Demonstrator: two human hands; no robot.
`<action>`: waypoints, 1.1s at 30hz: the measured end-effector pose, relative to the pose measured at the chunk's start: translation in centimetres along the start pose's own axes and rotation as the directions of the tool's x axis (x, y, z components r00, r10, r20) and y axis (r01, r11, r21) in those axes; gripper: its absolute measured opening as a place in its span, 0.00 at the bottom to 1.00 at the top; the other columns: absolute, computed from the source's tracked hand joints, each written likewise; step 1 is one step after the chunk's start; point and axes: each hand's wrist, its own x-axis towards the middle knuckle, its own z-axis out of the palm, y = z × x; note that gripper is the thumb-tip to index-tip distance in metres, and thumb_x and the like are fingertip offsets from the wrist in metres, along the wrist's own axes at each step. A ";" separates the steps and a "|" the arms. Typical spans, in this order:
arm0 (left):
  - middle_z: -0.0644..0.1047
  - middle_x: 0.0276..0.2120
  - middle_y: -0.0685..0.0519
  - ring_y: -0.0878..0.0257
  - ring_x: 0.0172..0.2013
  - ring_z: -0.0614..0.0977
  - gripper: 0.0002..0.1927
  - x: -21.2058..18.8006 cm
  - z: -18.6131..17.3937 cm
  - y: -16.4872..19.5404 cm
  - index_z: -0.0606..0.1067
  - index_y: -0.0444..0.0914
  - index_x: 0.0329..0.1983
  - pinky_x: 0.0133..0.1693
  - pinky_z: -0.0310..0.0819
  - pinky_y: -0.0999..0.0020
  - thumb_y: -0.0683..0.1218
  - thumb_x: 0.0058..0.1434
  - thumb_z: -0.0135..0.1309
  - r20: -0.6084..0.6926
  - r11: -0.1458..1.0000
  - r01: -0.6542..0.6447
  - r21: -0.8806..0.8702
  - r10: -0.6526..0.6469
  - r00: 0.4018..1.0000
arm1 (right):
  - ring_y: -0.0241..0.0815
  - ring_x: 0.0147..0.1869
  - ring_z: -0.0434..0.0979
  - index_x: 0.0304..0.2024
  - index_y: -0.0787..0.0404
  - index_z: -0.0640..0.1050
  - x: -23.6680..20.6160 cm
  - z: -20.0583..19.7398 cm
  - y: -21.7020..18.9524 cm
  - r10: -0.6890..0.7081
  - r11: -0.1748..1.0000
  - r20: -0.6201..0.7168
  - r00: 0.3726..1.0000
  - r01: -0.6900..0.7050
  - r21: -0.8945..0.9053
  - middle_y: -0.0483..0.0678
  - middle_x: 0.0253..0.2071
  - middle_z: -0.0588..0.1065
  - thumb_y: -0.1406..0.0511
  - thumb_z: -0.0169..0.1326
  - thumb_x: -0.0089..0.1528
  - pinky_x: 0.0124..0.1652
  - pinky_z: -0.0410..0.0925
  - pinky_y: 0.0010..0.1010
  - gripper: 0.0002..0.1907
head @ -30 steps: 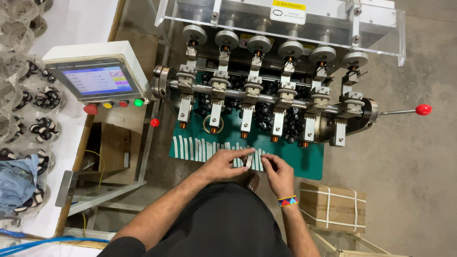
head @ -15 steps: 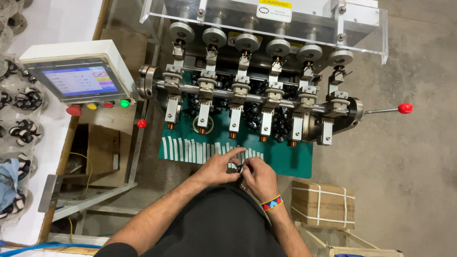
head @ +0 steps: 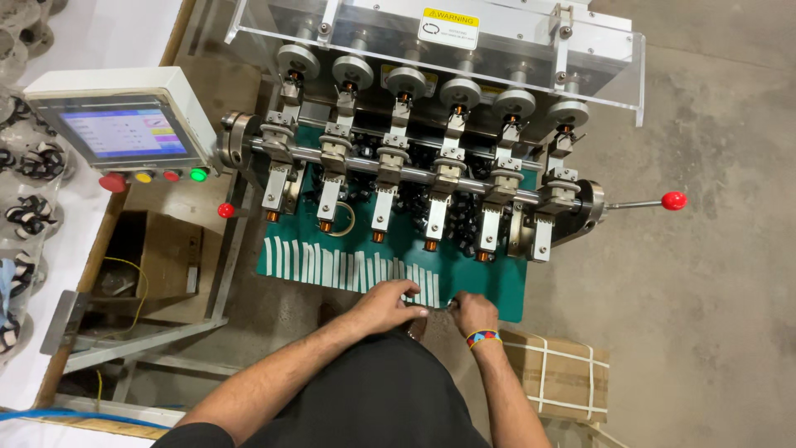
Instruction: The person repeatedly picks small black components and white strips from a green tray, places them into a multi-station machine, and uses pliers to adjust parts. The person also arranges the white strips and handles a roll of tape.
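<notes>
Both hands meet at the near edge of the green mat (head: 497,290), left hand (head: 383,305) lying loosely over the white strips (head: 348,267), right hand (head: 476,314) curled shut, contents hidden, handy below the winding machine (head: 431,166).

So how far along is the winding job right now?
Coils already sit wound on the spindles. Both hands, left hand and right hand, work at the front edge of the green mat, beside the white strips. What they pinch is hidden. Many strips remain unused.
</notes>
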 end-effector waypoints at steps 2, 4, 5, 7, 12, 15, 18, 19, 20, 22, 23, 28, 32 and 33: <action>0.83 0.35 0.51 0.61 0.31 0.84 0.27 1.4 -0.3 2.2 0.77 0.35 0.56 0.37 0.79 0.64 0.56 0.60 0.62 -0.037 0.997 -0.053 -0.056 0.051 0.998 | 0.57 0.40 0.82 0.37 0.52 0.82 1.7 0.6 2.5 0.093 0.995 -0.022 0.995 -0.092 0.037 0.54 0.35 0.81 0.57 0.59 0.61 0.40 0.74 0.47 0.09; 0.83 0.32 0.50 0.63 0.31 0.83 0.25 3.3 -0.1 5.1 0.76 0.36 0.59 0.35 0.79 0.66 0.53 0.62 0.60 -0.102 0.991 -0.092 -0.092 0.083 0.991 | 0.57 0.40 0.82 0.40 0.53 0.81 2.5 0.6 3.9 0.126 0.989 -0.052 0.991 -0.121 0.083 0.54 0.35 0.81 0.57 0.59 0.61 0.39 0.74 0.48 0.10; 0.83 0.30 0.51 0.64 0.28 0.83 0.26 4.4 0.3 6.7 0.72 0.36 0.62 0.32 0.79 0.67 0.51 0.63 0.57 -0.130 0.971 -0.073 -0.227 0.044 0.991 | 0.57 0.40 0.82 0.41 0.53 0.81 2.7 0.5 4.4 0.115 0.988 -0.071 0.991 -0.107 0.111 0.54 0.35 0.81 0.57 0.60 0.60 0.39 0.73 0.49 0.11; 0.83 0.28 0.51 0.65 0.24 0.82 0.28 6.8 0.9 9.5 0.66 0.37 0.67 0.29 0.78 0.68 0.49 0.65 0.53 -0.188 0.929 -0.036 -0.368 -0.037 0.981 | 0.58 0.40 0.82 0.44 0.54 0.79 2.8 0.6 5.0 0.091 0.979 -0.125 0.988 -0.066 0.193 0.54 0.35 0.82 0.57 0.60 0.60 0.38 0.73 0.49 0.13; 0.82 0.27 0.50 0.60 0.23 0.81 0.22 11.7 4.1 12.6 0.73 0.35 0.62 0.25 0.77 0.64 0.48 0.67 0.49 -0.215 0.863 0.057 -0.502 -0.188 0.958 | 0.57 0.39 0.82 0.41 0.55 0.81 1.2 2.3 5.4 -0.035 0.926 -0.228 0.973 0.118 0.358 0.53 0.33 0.81 0.58 0.61 0.57 0.38 0.72 0.48 0.12; 0.85 0.32 0.48 0.57 0.33 0.87 0.13 12.0 8.1 11.7 0.81 0.36 0.50 0.36 0.79 0.63 0.46 0.69 0.53 -0.339 0.976 -0.208 -0.070 0.173 0.925 | 0.58 0.41 0.82 0.32 0.56 0.85 -0.1 3.2 5.9 -0.114 0.963 -0.139 0.984 0.144 0.228 0.57 0.34 0.80 0.60 0.61 0.57 0.41 0.74 0.47 0.08; 0.83 0.37 0.46 0.49 0.36 0.86 0.07 11.8 9.8 9.2 0.78 0.37 0.40 0.37 0.81 0.56 0.42 0.58 0.58 -0.078 0.809 -0.167 0.563 0.253 0.964 | 0.58 0.42 0.81 0.35 0.60 0.84 -1.4 2.7 6.7 -0.016 0.955 0.031 0.999 0.006 0.296 0.60 0.35 0.80 0.57 0.63 0.60 0.41 0.73 0.46 0.13; 0.81 0.38 0.43 0.48 0.36 0.85 0.13 11.6 9.6 8.1 0.77 0.33 0.41 0.35 0.82 0.55 0.44 0.54 0.60 -0.012 0.782 -0.192 0.593 0.248 0.969 | 0.56 0.42 0.82 0.37 0.59 0.84 -1.7 2.2 6.9 -0.024 0.932 0.017 1.000 0.016 0.363 0.59 0.37 0.80 0.58 0.61 0.60 0.42 0.73 0.44 0.12; 0.79 0.39 0.40 0.47 0.35 0.85 0.19 11.1 9.0 6.8 0.75 0.30 0.41 0.33 0.82 0.54 0.46 0.51 0.63 0.054 0.752 -0.221 0.621 0.240 0.969 | 0.54 0.41 0.82 0.39 0.58 0.84 -1.8 1.5 7.1 -0.030 0.903 0.001 1.000 0.027 0.429 0.58 0.38 0.81 0.58 0.60 0.60 0.42 0.74 0.43 0.12; 0.81 0.39 0.43 0.48 0.39 0.85 0.17 10.3 7.4 5.0 0.76 0.32 0.43 0.38 0.82 0.55 0.42 0.50 0.60 0.076 0.717 -0.194 0.670 0.194 0.978 | 0.51 0.45 0.82 0.46 0.59 0.82 -0.8 0.3 6.9 -0.056 0.798 -0.154 0.986 0.137 0.587 0.56 0.44 0.80 0.59 0.56 0.64 0.46 0.73 0.41 0.14; 0.81 0.41 0.43 0.49 0.39 0.85 0.16 9.5 7.1 4.5 0.76 0.33 0.43 0.39 0.82 0.55 0.41 0.50 0.60 0.067 0.724 -0.193 0.662 0.200 0.978 | 0.51 0.48 0.81 0.51 0.61 0.81 -0.1 -0.3 6.7 -0.063 0.715 -0.284 0.957 0.242 0.656 0.55 0.48 0.79 0.59 0.52 0.67 0.48 0.72 0.40 0.16; 0.83 0.47 0.48 0.49 0.50 0.84 0.08 6.3 5.1 3.0 0.81 0.42 0.44 0.52 0.79 0.56 0.42 0.63 0.55 0.178 0.811 -0.148 0.566 0.055 0.982 | 0.34 0.45 0.76 0.52 0.59 0.75 4.7 -1.3 3.7 -0.051 -0.028 0.208 0.977 -0.209 0.977 0.39 0.44 0.77 0.52 0.40 0.70 0.40 0.70 0.34 0.22; 0.76 0.58 0.44 0.46 0.58 0.77 0.12 2.4 2.5 4.3 0.81 0.40 0.46 0.56 0.73 0.54 0.41 0.59 0.59 0.043 0.945 -0.260 0.199 0.257 0.965 | 0.32 0.24 0.61 0.39 0.56 0.72 4.7 -2.1 1.4 0.029 -0.170 0.343 0.939 -0.333 0.927 0.39 0.26 0.65 0.49 0.40 0.70 0.25 0.54 0.27 0.20; 0.75 0.59 0.44 0.46 0.60 0.76 0.13 1.3 1.6 4.8 0.80 0.39 0.49 0.58 0.72 0.54 0.42 0.60 0.59 -0.016 0.950 -0.290 0.112 0.293 0.956 | 0.30 0.21 0.55 0.37 0.55 0.72 4.1 -2.5 0.9 0.075 -0.149 0.361 0.930 -0.347 0.926 0.37 0.23 0.62 0.49 0.40 0.70 0.22 0.48 0.25 0.20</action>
